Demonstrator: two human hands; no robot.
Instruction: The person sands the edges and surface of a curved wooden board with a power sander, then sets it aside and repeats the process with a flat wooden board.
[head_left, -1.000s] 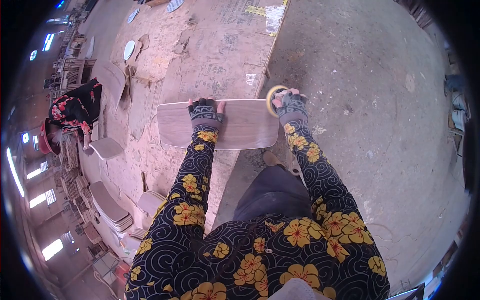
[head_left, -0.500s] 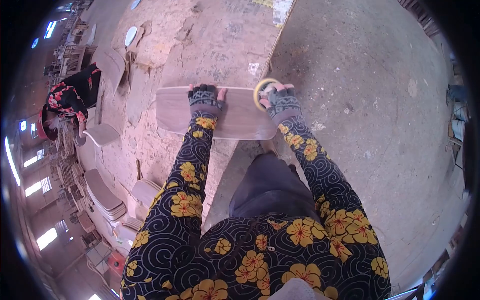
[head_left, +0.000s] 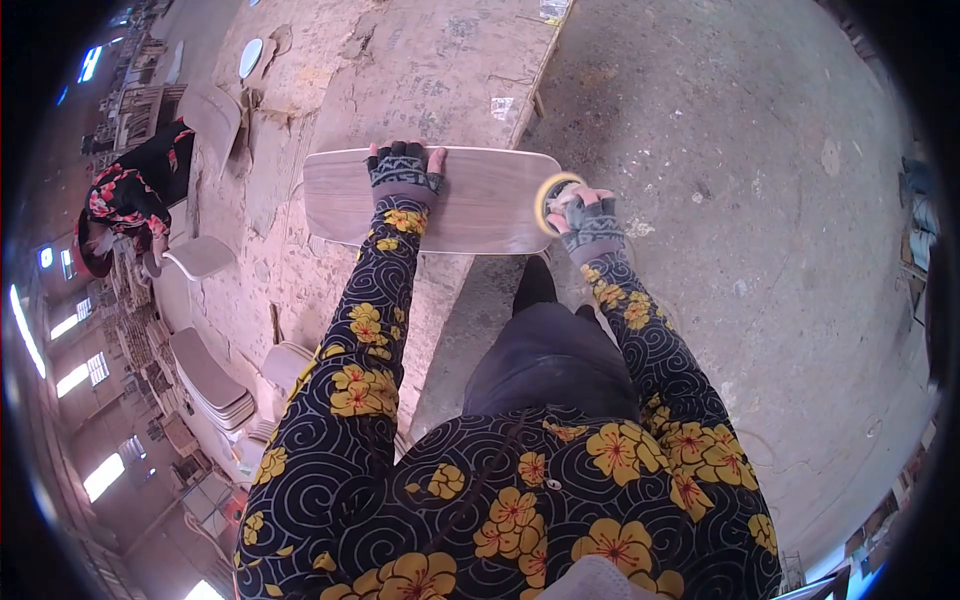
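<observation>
A flat wooden board (head_left: 480, 205) with rounded corners and brown grain lies across the worktable's edge, its right part overhanging the floor. My left hand (head_left: 404, 172), in a patterned fingerless glove, rests flat on it with fingers stretched to the far edge and thumb apart. At the board's right end, my right hand (head_left: 592, 222), gloved the same way, is closed around a round sanding disc (head_left: 545, 204) with a yellow rim. The disc is tilted against the end edge. Its underside is hidden.
The worn worktable (head_left: 400, 100) runs to the left, with a pale oval piece (head_left: 251, 58) on it. Stacked curved boards (head_left: 210, 380) lie at left. Another person (head_left: 135, 200) bends over a curved panel (head_left: 202, 257). Concrete floor (head_left: 740, 250) spreads on the right.
My right hand has moved the disc right and slightly nearer me, from the board's far right corner to its right end. The left hand stays on the board. The view has shifted slightly.
</observation>
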